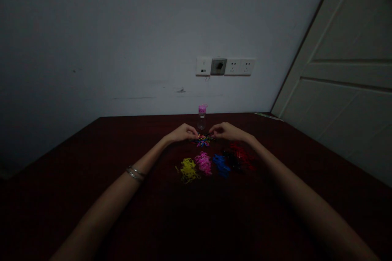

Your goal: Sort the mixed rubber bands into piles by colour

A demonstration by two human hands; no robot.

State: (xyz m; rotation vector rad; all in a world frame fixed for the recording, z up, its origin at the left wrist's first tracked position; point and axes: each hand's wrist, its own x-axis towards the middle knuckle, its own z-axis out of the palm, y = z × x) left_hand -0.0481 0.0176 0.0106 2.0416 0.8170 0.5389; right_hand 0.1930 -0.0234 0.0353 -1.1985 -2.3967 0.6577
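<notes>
Tabletop [92, 151]: dark reddish-brown and slightly glossy, dimly lit from where I stand.
Bangles [134, 173]: thin, silver-coloured, around the person's left wrist.
Sorted piles: loose little elastic-looking loops in a row, from left to right a yellow pile [189, 170], a pink pile [203, 163], a blue pile [221, 165], a black pile [234, 160] and a red pile [243, 155]; the last two almost sink into the dark wood.
Mixed heap [202, 140]: many-coloured small loops, just beyond the pink pile, wider from side to side than it is deep, so its long axis runs from one hand towards the other.
Left hand [183, 132]: at the heap's left edge, thumb and fingers drawn close together; I cannot tell whether a loop is pinched there.
Right hand [226, 131]: at the heap's right edge, fingertips bunched, their hold too dim to tell.
Hands to heap: it lies between both sets of fingertips and slightly towards the person; neither hand is clearly nearer.
Bottle [201, 121]: small, clear, pink-capped, upright just behind the heap.
Sockets [239, 67]: white, on the pale wall [137, 40] beyond.
</notes>
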